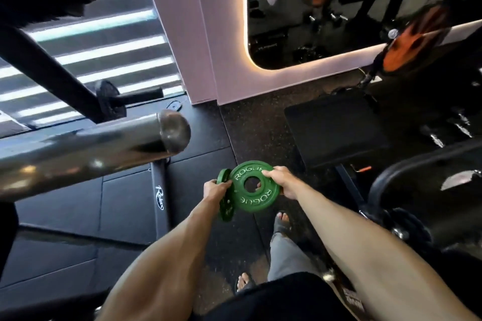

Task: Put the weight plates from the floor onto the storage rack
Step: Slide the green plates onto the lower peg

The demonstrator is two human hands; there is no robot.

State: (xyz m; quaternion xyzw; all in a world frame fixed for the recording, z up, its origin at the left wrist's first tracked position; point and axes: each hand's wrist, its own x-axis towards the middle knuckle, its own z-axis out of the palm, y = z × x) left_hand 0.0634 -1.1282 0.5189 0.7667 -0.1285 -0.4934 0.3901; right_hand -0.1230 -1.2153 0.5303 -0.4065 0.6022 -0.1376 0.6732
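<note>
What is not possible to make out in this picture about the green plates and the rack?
1. Head view: the smaller green plate is edge-on and crossed by the left hand; whether it is one plate or two, cannot tell.
2. Large green plate: its rim is partly under the right hand; no weight number is readable.
3. Black peg: blurred; its post is cut off by the left edge.
4. Orange plates: blurred.

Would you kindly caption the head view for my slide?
The left hand grips an edge-on green plate and the right hand a face-up green Rogue plate above the black gym floor.
</note>
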